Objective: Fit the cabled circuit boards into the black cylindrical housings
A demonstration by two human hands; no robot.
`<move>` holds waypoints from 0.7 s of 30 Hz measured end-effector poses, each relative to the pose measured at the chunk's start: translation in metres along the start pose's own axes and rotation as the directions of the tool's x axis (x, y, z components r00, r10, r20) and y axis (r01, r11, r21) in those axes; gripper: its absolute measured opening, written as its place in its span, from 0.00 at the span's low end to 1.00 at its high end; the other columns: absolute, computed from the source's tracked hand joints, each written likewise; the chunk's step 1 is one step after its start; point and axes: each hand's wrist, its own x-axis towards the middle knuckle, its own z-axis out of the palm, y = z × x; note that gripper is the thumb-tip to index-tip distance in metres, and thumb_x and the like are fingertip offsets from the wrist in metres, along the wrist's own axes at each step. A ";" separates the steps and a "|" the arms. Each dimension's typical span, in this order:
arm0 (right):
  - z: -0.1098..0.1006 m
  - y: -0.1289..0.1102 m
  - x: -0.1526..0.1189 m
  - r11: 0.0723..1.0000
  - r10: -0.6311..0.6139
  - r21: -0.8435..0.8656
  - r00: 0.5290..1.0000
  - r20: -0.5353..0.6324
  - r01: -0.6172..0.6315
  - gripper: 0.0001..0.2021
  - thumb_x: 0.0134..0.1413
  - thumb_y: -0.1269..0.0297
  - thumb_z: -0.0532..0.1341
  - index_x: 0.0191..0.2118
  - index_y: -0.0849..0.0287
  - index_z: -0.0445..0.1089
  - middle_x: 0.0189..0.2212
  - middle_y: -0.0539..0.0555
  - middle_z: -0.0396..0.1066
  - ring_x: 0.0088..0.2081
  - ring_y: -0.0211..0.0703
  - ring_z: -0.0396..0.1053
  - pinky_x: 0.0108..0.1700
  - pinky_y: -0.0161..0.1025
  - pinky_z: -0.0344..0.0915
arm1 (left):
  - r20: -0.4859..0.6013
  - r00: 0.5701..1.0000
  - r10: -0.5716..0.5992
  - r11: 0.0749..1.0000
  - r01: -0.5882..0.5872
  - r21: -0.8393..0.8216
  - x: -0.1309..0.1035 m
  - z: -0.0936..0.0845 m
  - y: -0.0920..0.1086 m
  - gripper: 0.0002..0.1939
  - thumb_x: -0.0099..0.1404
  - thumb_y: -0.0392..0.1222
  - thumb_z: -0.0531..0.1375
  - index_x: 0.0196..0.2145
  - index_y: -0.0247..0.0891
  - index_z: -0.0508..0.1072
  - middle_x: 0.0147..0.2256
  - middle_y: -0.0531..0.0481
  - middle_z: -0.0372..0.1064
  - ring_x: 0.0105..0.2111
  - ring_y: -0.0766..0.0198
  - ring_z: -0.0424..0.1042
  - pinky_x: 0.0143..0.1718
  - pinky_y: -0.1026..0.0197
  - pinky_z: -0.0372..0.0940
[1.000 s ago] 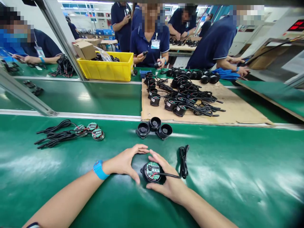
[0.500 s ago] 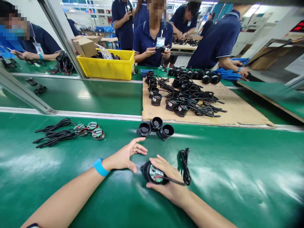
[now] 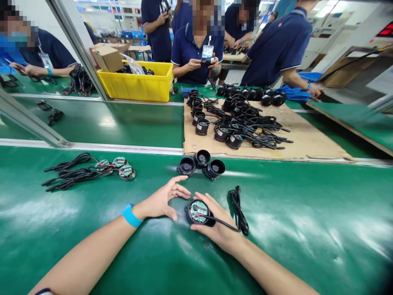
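Near the middle of the desk (image 3: 276, 254), the right hand (image 3: 223, 225) grasps a round black housing (image 3: 211, 222) containing a green board (image 3: 199, 209). The left hand (image 3: 160, 202) is free, fingers loosely curved, just left of it

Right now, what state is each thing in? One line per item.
Black round housing, open side up, green circuit board inside.
Right hand, curled around that housing.
Left hand, open, holding nothing.
Black cable bundle, folded.
Three black housings, open side up, no circuit boards showing.
Three green circuit boards, uncased, wired.
Yellow bin, open-topped, loaded.
Cardboard sheet, flat.
Blue wristband, worn.
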 end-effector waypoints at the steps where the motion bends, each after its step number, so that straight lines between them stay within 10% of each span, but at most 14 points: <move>1: -0.003 -0.001 -0.001 0.999 0.037 -0.005 0.997 -0.062 -0.038 0.42 0.49 0.52 0.74 0.68 0.47 0.57 0.56 0.56 0.74 0.64 0.60 0.64 0.65 0.61 0.63 | 0.000 1.000 -0.001 1.000 0.001 -0.007 0.000 0.000 0.000 0.64 0.40 0.61 0.77 0.68 0.48 0.52 0.54 0.39 0.67 0.57 0.46 0.69 0.63 0.39 0.53; 4: -0.010 0.000 -0.002 0.999 0.048 0.020 0.968 -0.246 -0.044 0.41 0.46 0.50 0.75 0.65 0.50 0.61 0.58 0.59 0.73 0.66 0.64 0.60 0.66 0.63 0.60 | 0.009 1.000 0.000 1.000 0.000 -0.012 0.001 -0.002 -0.002 0.63 0.40 0.60 0.77 0.68 0.48 0.52 0.54 0.39 0.67 0.57 0.46 0.69 0.63 0.40 0.54; 10: -0.003 0.011 0.007 0.997 0.052 -0.055 0.995 0.084 -0.048 0.33 0.48 0.48 0.73 0.58 0.49 0.67 0.54 0.53 0.76 0.63 0.63 0.66 0.64 0.65 0.63 | -0.027 1.000 0.008 0.999 -0.010 -0.050 0.001 -0.002 -0.003 0.63 0.40 0.60 0.78 0.67 0.49 0.53 0.53 0.40 0.68 0.56 0.47 0.70 0.62 0.42 0.56; 15: -0.007 0.005 -0.002 1.000 0.016 -0.003 0.977 -0.214 -0.017 0.37 0.47 0.48 0.74 0.61 0.50 0.64 0.57 0.58 0.73 0.64 0.65 0.64 0.67 0.65 0.59 | -0.027 1.000 0.007 0.999 -0.008 -0.037 0.001 -0.002 -0.005 0.63 0.40 0.60 0.77 0.68 0.48 0.53 0.53 0.39 0.68 0.55 0.47 0.71 0.62 0.41 0.56; 21: 0.000 0.005 0.010 0.999 0.000 -0.032 0.993 0.122 0.004 0.34 0.48 0.48 0.73 0.59 0.51 0.66 0.54 0.55 0.76 0.59 0.60 0.71 0.68 0.64 0.59 | -0.040 0.999 0.008 0.998 -0.010 -0.058 0.001 -0.002 -0.002 0.62 0.41 0.59 0.78 0.68 0.48 0.54 0.52 0.40 0.69 0.56 0.47 0.71 0.62 0.42 0.56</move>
